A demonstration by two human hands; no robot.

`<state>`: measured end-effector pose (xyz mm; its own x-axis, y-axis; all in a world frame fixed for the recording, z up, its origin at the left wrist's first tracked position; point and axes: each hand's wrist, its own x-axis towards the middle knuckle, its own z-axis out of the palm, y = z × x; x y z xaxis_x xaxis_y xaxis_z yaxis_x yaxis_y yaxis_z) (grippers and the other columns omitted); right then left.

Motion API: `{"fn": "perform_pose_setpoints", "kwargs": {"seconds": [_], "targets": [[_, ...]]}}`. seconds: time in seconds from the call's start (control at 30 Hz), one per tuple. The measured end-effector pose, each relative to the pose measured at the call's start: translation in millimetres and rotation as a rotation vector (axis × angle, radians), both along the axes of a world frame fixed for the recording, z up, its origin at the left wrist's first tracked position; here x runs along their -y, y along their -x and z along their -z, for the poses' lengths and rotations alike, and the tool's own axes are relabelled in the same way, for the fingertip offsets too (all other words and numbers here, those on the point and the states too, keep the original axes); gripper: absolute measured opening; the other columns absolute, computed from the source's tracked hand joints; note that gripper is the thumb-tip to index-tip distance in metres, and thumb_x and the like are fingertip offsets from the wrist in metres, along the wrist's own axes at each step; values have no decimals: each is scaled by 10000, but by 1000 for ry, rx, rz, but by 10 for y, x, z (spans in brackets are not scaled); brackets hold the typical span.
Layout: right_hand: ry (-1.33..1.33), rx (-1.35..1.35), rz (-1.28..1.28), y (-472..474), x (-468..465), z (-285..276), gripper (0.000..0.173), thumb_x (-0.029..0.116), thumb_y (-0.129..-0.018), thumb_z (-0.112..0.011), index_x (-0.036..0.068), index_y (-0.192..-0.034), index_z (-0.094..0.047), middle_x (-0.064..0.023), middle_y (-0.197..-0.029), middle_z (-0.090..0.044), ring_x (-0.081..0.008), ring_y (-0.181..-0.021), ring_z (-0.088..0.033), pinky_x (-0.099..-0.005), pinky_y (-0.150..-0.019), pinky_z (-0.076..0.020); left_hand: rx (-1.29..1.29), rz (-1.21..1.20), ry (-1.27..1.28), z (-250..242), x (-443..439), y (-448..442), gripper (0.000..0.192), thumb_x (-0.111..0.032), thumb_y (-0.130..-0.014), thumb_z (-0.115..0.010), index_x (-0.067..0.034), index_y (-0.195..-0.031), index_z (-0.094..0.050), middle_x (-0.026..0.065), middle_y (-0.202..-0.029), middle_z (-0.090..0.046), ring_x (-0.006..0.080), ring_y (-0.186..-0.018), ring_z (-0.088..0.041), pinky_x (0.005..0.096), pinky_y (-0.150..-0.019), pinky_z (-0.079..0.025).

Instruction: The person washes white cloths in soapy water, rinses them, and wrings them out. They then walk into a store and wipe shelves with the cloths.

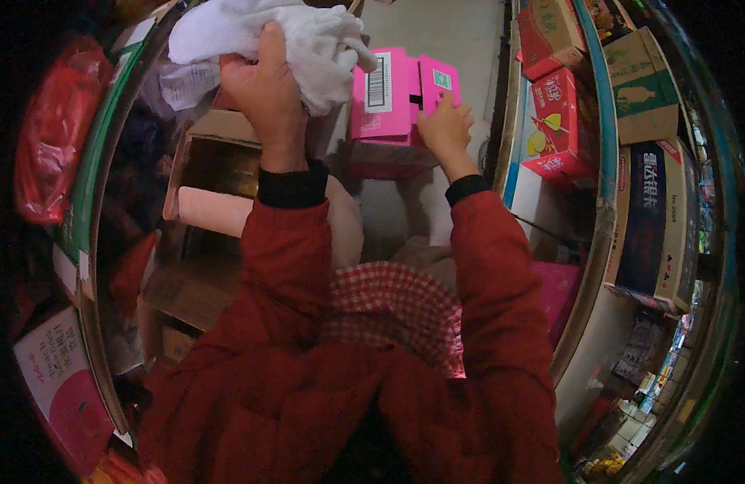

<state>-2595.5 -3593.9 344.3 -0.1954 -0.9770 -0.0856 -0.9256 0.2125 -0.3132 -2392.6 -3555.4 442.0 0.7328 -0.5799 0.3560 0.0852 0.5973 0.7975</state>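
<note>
In my left hand (266, 97) is a bundle of white knitted cloth (300, 45), held with the thumb up and the fingers mostly hidden beneath it. Ahead of me, a bright pink cardboard box (363, 118) stands on the grey floor (445, 27). Its top flaps do not quite meet, and a dark gap shows between them. A white barcode label (378, 81) is on the left flap. My right hand (447, 130) grips the right flap (433, 63) at its near end, the thumb by the gap.
An open brown carton (218, 130) stands left of my legs, with another brown carton (185, 290) nearer me. Shelving runs along my right, carrying a red box (554, 115) and a dark-blue and tan carton (650, 224). A red plastic-wrapped pack (61, 133) sits on the left.
</note>
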Motion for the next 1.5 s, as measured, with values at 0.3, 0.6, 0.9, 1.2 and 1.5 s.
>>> {"fn": "perform_pose_setpoints", "kwargs": {"seconds": [0.3, 0.6, 0.9, 1.2, 1.5], "targets": [[-113, 139, 4, 412, 128, 315, 901, 433, -611, -723, 217, -1337, -236, -238, -1232, -342, -420, -1130, -375, -467, -901, -391, 82, -119, 52, 153, 66, -50, 266, -90, -774, -626, 65, -973, -542, 128, -951, -597, 193, -836, -574, 290, -739, -456], [-130, 719, 52, 855, -326, 566, 1086, 190, -557, -809, 137, -1384, -107, -150, -1280, -403, -296, -1095, -451, -458, -721, -450, 259, 535, -398, 286, 67, -129, 322, -158, -762, -575, 19, -1030, -561, 77, -954, -613, 171, -778, -591, 289, -698, -468], [-104, 670, 191, 964, -259, 1036, 955, 174, -585, -797, 123, -1340, -215, -151, -1135, -490, -242, -913, -501, -403, -590, -436, 698, 682, -997, 593, 117, -82, 375, -260, -702, -566, 38, -925, -615, 157, -836, -641, 233, -775, -616, 327, -674, -459], [97, 714, 62, 1167, -14, 1455, 493, 207, -661, -769, 24, -1035, -505, -43, -903, -561, -131, -702, -511, -261, -524, -401, 831, 708, -1167, 859, 207, 3, 419, -242, -694, -577, 117, -910, -580, 190, -891, -627, 227, -806, -606, 336, -668, -456], [75, 915, 103, 1083, 182, 1311, 480, 269, -744, -709, 37, -1092, -474, -30, -899, -500, -128, -783, -445, -268, -681, -397, 879, 664, -1058, 933, 298, 127, 346, -260, -773, -532, 59, -901, -575, 154, -826, -625, 224, -704, -594, 359, -626, -446]]}}
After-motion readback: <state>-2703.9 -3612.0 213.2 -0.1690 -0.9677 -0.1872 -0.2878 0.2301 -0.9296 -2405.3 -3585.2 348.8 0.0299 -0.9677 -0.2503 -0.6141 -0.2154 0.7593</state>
